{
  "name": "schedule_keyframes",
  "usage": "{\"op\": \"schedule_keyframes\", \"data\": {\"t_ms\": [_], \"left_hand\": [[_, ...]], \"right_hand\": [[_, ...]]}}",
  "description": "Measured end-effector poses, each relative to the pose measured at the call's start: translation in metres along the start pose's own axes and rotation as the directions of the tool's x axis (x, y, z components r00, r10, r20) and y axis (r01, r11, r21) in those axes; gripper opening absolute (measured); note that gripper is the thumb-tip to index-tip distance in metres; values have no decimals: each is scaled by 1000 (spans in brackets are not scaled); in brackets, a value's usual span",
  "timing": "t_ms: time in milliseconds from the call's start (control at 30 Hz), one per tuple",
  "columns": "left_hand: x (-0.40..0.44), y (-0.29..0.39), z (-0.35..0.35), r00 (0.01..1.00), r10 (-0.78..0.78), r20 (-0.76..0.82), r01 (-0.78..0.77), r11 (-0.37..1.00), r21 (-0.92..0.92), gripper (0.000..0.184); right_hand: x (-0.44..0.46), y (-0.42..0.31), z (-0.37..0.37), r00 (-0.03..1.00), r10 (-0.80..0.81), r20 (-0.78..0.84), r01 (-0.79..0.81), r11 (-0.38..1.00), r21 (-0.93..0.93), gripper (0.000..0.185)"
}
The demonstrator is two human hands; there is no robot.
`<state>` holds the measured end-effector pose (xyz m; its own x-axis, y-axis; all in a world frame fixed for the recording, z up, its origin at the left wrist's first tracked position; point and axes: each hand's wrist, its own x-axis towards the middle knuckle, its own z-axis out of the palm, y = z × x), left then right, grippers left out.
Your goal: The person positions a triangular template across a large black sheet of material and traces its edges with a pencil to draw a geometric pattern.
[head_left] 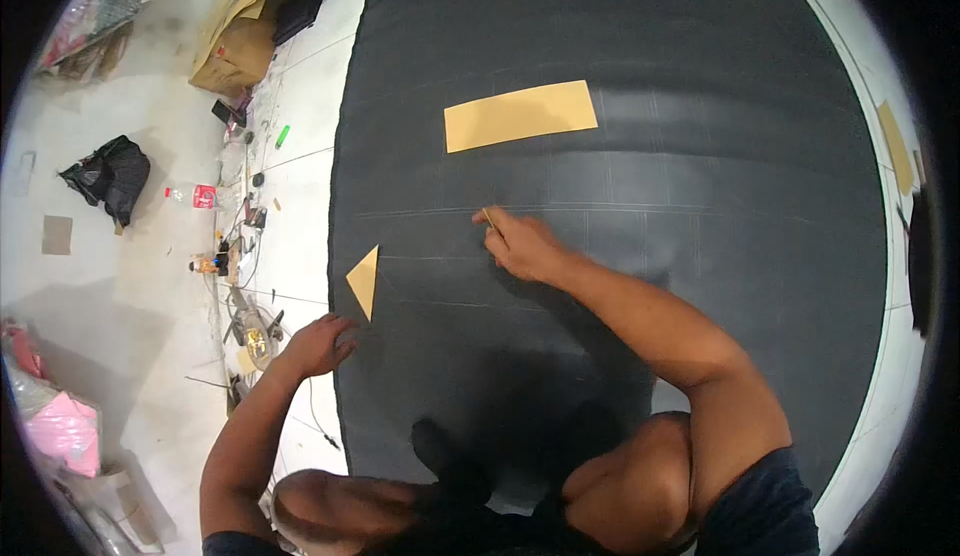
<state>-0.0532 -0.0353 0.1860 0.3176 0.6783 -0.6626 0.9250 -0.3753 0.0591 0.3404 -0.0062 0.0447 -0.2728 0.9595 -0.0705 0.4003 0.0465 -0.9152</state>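
Observation:
A large black sheet of material (800, 256), marked with thin pale ruled lines, lies under my hands. Near its middle my right hand (528, 248) is closed in a pinch on a thin, yellowish, pencil-like stick (488, 218), mostly hidden by the fingers. A long tan card rectangle (520, 116) rests on the sheet farther up. By the sheet's left edge hovers my left hand (322, 346), its fingers loosely bent and apart, holding nothing. Just above that hand is a small tan card triangle (366, 284).
White tiled floor (310, 186) borders the sheet. Along the left are a cardboard box (235, 56), a green marker (283, 137), a plastic bottle (203, 196), a black bag (112, 178) and cables. Another tan card piece (895, 146) lies off the right edge.

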Motion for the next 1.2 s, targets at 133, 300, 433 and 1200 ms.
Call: {"op": "schedule_keyframes", "data": {"t_ms": [133,300,433,1200], "left_hand": [[-40,-17,-17,984,-134,113,136,991,-10,41],[-37,-64,7,987,-146,-59,135,978,-157,39],[-19,-100,63,992,-101,-76,85,977,-196,41],[117,-123,171,600,237,-764,-259,961,95,44]], "right_hand": [[6,8,13,988,-156,-1,155,985,78,27],[0,29,23,983,-172,60,171,985,15,25],[-25,14,13,984,-21,177,50,986,-160,28],[-64,-111,71,966,173,190,33,651,-759,23]]}}
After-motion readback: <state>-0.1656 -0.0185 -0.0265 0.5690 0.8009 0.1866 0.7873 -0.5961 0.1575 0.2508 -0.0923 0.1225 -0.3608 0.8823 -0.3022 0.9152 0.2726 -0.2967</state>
